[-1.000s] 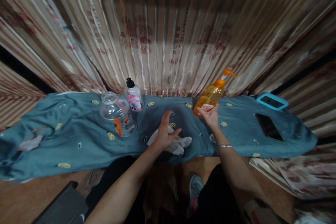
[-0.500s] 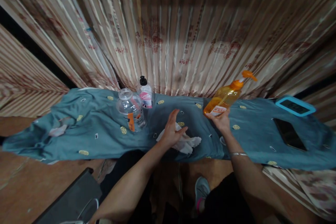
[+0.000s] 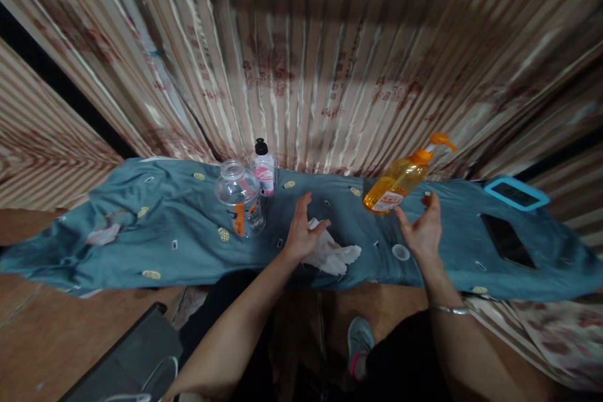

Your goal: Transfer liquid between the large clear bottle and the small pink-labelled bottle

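Observation:
An orange pump bottle [image 3: 393,185] with liquid inside and a label on its front stands at the back right of the cloth. Just in front of it, my right hand [image 3: 421,229] is open, fingers apart, holding nothing. Below that hand's thumb lies a small clear round cap [image 3: 401,252]. My left hand [image 3: 304,231] is open over the cloth's middle, thumb and fingers spread. Beside and partly under it lies a crumpled white tissue [image 3: 335,256]. To its left are a clear wide plastic jar [image 3: 240,201] without a lid and a small black-capped bottle [image 3: 264,169].
A blue-framed digital clock [image 3: 517,193] and a dark phone [image 3: 507,240] are at the right. Another pale crumpled scrap [image 3: 103,235] lies at the far left. The teal patterned cloth [image 3: 183,264] covers the narrow table, with a striped curtain [image 3: 301,63] behind it.
My right hand has let go of the orange pump bottle and drawn back to the right, its fingers opening. My left hand has shifted slightly left, still open.

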A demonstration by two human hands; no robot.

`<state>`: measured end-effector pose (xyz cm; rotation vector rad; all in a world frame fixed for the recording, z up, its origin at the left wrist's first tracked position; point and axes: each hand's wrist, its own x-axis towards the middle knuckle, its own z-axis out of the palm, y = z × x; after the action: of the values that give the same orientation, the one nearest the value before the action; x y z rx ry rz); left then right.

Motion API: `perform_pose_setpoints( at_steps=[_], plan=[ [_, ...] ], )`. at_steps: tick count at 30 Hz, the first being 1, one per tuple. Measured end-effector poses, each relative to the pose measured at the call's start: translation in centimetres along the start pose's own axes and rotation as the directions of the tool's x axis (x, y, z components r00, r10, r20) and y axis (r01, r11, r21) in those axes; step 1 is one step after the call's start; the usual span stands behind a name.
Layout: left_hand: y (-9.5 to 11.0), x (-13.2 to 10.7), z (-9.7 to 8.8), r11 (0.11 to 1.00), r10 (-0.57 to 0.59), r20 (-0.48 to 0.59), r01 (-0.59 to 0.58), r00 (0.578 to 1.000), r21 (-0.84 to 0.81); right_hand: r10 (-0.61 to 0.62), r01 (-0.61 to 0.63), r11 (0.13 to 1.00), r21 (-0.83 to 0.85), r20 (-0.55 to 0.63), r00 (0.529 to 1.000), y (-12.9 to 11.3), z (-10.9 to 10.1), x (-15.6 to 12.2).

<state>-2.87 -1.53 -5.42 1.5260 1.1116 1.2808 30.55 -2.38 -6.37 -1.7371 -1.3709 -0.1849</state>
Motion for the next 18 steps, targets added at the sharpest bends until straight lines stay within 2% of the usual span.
perform_pose_setpoints(
  at_steps=[3, 6, 10, 12, 15, 17, 18],
  plan=[
    [0.4, 0.4, 0.0, 0.999, -0.025, -0.102, 0.021, 0.994, -0.045, -0.121, 0.119, 0.992, 0.046, 0.037, 0.992, -2.8, -0.3, -0.5],
    [0.5, 0.7, 0.3, 0.99, -0.102, -0.179, 0.081, 0.979, -0.116, -0.205, 0.194, 0.976, 0.103, 0.121, 0.971, -6.1, 0.8, -0.9],
    [0.5, 1.1, 1.2, 0.937, -0.282, -0.17, 0.233, 0.944, -0.259, -0.262, 0.219, 0.961, 0.168, 0.312, 0.913, -9.8, 3.2, -0.9],
    [0.5, 1.2, 1.4, 0.922, -0.317, -0.152, 0.267, 0.936, -0.28, -0.284, 0.221, 0.957, 0.19, 0.444, 0.85, -10.9, 4.3, -1.2],
    [0.5, 1.4, 1.2, 0.923, -0.321, -0.146, 0.274, 0.936, -0.27, -0.3, 0.226, 0.954, 0.198, 0.643, 0.705, -11.6, 5.5, -2.7],
    [0.6, 1.5, 0.8, 0.926, -0.322, -0.152, 0.278, 0.934, -0.255, -0.287, 0.229, 0.957, 0.181, 0.726, 0.626, -11.6, 6.0, -4.3],
    [0.6, 1.5, 0.6, 0.928, -0.322, -0.154, 0.278, 0.934, -0.249, -0.279, 0.231, 0.958, 0.171, 0.749, 0.601, -11.6, 6.2, -5.1]
  ],
)
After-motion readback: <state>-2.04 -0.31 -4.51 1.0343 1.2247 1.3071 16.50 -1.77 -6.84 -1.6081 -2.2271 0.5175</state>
